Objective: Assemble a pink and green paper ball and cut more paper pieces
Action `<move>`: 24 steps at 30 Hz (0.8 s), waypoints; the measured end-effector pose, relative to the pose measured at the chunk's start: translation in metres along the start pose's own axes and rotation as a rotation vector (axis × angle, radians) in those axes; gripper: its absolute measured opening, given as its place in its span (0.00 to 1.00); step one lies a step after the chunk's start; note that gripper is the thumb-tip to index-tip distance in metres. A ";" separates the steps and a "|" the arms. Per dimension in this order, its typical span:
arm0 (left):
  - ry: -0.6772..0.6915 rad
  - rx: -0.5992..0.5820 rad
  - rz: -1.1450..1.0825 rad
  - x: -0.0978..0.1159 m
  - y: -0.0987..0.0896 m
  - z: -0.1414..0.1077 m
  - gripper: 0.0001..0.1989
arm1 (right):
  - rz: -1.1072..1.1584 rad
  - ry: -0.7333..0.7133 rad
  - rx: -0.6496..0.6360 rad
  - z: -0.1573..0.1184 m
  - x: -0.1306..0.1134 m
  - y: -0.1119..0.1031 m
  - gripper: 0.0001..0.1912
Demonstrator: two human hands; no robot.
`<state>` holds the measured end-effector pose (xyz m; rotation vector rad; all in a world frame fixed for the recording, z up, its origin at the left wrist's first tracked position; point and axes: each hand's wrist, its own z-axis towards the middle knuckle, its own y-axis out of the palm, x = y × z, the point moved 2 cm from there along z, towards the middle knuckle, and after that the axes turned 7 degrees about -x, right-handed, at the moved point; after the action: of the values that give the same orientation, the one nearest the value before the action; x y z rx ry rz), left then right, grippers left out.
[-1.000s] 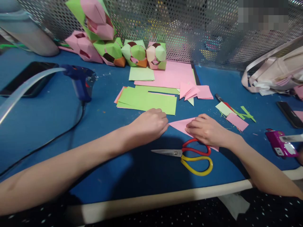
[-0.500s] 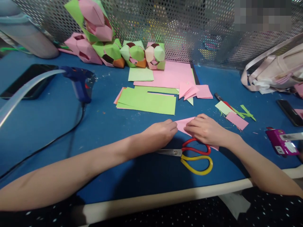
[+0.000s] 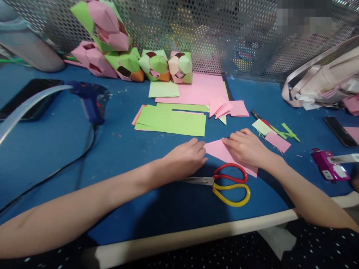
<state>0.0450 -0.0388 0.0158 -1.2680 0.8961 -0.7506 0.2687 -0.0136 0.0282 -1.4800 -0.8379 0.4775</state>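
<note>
A folded pink paper (image 3: pixel 220 150) lies on the blue table between my hands. My left hand (image 3: pixel 187 157) has its fingers closed on the paper's left tip. From the right, my right hand (image 3: pixel 245 147) presses on the paper's upper edge and covers part of it, fingers held together. Scissors (image 3: pixel 228 183) with one red and one yellow handle lie just in front, blades pointing left, touched by neither hand as far as I can see. Behind my hands is a stack of green paper strips (image 3: pixel 174 121), with folded pink pieces (image 3: pixel 220 107) to its right.
Folded paper shapes (image 3: pixel 126 63) line the perforated metal screen. A blue glue gun (image 3: pixel 91 99) with a black cord stands at the left beside a dark tablet (image 3: pixel 29 99). Paper scraps (image 3: pixel 277 142), a purple object (image 3: pixel 329 166) and a pale bag (image 3: pixel 319 86) are at the right.
My right hand has slid up along the pink paper, uncovering more of its surface. My left hand stays at the left tip. The whole view has shifted slightly.
</note>
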 end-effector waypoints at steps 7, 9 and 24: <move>-0.035 -0.070 -0.055 -0.011 -0.006 -0.004 0.16 | 0.005 0.037 -0.026 -0.012 0.018 0.000 0.17; -0.055 -0.134 -0.051 -0.015 -0.010 -0.006 0.16 | 0.030 0.053 -0.005 -0.011 0.018 0.003 0.17; -0.285 0.020 -0.472 -0.023 0.012 0.012 0.12 | 0.430 -0.211 -0.142 -0.034 -0.038 -0.037 0.15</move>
<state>0.0445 -0.0118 0.0079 -1.5448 0.3573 -0.9122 0.2614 -0.0672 0.0609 -1.7716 -0.7262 0.9224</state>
